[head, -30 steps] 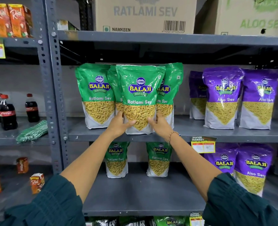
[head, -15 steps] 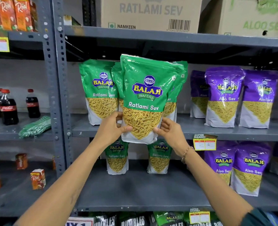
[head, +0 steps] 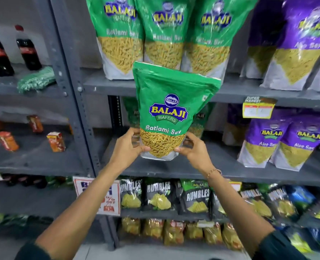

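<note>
A green Ratlami Sev pouch (head: 171, 102) is held upright in the air in front of the grey metal shelves. My left hand (head: 128, 149) grips its lower left corner, thumb across the front. My right hand (head: 194, 149) grips the lower right corner the same way. Three more green Ratlami Sev pouches (head: 164, 34) stand on the upper shelf (head: 103, 85) behind it. Other green pouches on the middle shelf (head: 221, 171) are mostly hidden by the held one.
Purple Aloo Sev pouches (head: 296, 143) stand at the right on two shelves. Black Rumbles bags (head: 194, 196) fill the lower shelf. Cola bottles (head: 27, 49) and small juice cartons (head: 56, 141) sit on the left rack beyond a grey upright post (head: 75, 113).
Both hands have lifted the front green pouch off the upper shelf and brought it down and toward me. The view has tilted downward, showing the lower shelves.
</note>
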Motion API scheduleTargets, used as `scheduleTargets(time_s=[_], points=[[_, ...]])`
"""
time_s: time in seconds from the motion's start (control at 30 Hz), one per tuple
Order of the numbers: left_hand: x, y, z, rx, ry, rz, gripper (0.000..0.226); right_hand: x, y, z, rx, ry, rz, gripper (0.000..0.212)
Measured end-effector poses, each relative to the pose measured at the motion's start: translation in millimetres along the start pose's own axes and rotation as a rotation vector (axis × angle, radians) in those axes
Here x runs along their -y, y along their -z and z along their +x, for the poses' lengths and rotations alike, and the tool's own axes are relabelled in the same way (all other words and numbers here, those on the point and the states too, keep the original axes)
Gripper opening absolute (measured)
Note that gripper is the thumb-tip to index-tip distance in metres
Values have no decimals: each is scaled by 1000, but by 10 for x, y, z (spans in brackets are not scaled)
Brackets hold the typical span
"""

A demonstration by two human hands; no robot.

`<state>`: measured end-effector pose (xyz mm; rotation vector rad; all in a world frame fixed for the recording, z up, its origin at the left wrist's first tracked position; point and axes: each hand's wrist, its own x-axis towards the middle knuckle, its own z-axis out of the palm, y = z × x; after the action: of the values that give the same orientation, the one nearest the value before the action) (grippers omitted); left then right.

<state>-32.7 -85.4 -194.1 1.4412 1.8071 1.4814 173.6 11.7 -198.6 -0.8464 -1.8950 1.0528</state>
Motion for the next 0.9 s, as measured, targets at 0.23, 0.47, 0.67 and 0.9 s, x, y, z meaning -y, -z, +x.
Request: scheduleTargets(time_s=[0.23, 0.47, 0.67, 0.9], points=[[709, -276, 336, 67, 169, 93, 56, -750, -414, 347, 44, -169, 7, 47], [1391, -390, 969, 93, 265, 138, 49, -1286, -702, 925, 53, -248, -32, 58], [1616, -490, 1287, 101, 305, 97, 47, -1551, -802, 1278, 62, -328, -21, 54], [1765, -457, 1360, 107, 339, 84, 47, -1616, -873, 1400, 86, -323, -5, 57]])
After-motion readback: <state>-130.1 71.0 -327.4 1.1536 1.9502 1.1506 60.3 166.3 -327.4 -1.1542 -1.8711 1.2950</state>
